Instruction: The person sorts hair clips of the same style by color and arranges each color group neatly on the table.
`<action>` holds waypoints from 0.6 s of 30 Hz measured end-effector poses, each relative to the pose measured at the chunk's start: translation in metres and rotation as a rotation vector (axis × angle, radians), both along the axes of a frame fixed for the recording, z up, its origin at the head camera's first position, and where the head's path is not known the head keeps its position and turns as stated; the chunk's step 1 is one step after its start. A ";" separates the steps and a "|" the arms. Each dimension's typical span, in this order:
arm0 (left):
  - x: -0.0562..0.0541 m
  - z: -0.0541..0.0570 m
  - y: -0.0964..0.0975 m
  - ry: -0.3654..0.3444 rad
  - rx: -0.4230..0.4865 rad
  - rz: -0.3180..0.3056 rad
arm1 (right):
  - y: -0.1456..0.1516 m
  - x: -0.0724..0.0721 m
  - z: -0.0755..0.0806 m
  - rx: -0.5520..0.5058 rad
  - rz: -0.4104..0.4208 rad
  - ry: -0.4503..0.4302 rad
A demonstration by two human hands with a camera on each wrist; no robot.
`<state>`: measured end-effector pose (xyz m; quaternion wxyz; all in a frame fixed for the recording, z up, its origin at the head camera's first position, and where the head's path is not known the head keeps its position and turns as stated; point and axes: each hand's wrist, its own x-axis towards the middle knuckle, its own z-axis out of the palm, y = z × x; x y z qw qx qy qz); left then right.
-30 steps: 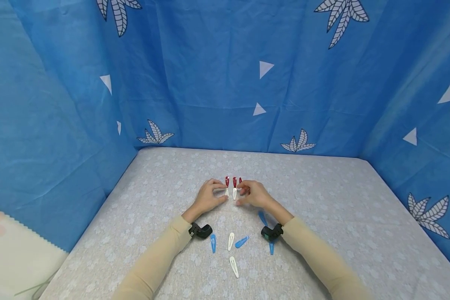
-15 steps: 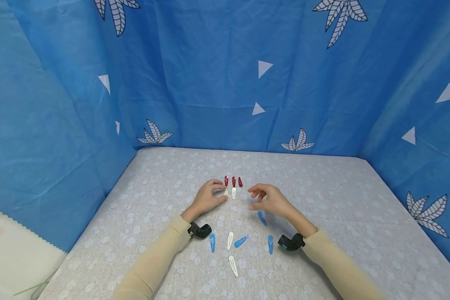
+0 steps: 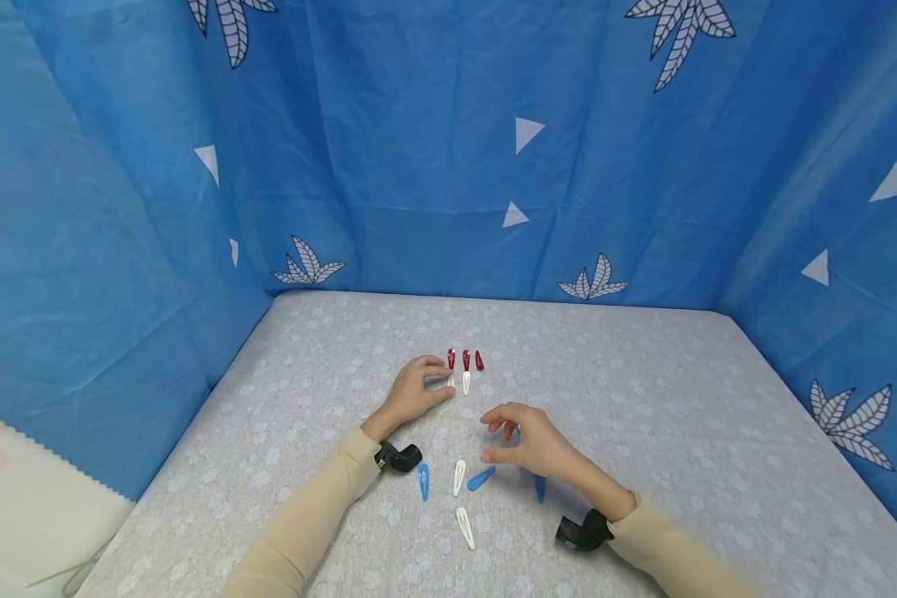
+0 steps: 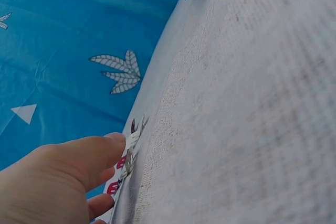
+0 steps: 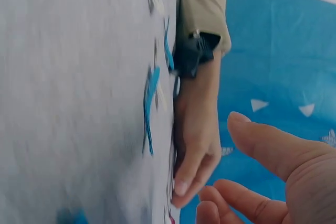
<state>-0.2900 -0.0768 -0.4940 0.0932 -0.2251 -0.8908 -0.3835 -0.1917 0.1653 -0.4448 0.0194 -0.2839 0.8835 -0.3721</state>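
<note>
In the head view my left hand (image 3: 413,392) rests at the table's middle. Its thumb and forefinger lie apart at a white snap hair clip (image 3: 452,382), partly covered by the fingertips. Beside it lies another white hair clip (image 3: 467,383), below a red hair clip (image 3: 467,360). Two more red clips flank that one. My right hand (image 3: 526,438) hovers with fingers apart and nothing between them, partly covering blue hair clips (image 3: 541,488). Left of its thumb lies a tilted blue hair clip (image 3: 482,478). The left wrist view shows the left thumb (image 4: 100,153) beside the clips.
Nearer the front lie a white hair clip (image 3: 459,478), a second white clip (image 3: 466,528) and a blue clip (image 3: 423,482). A pale patterned cloth (image 3: 329,531) covers the table. A blue curtain (image 3: 419,166) hangs behind and at both sides.
My right hand has left the white clip, moved right, then come toward the front over the blue clips. My left hand stays by its white clip.
</note>
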 end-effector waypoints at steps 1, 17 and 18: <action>0.000 0.000 0.000 -0.001 -0.001 0.000 | -0.003 0.003 -0.001 0.004 0.008 0.009; -0.002 -0.001 0.000 0.012 -0.028 -0.013 | -0.029 0.024 -0.012 0.087 0.024 0.054; -0.002 -0.001 0.000 0.013 -0.031 -0.014 | -0.029 0.025 -0.013 0.090 0.022 0.061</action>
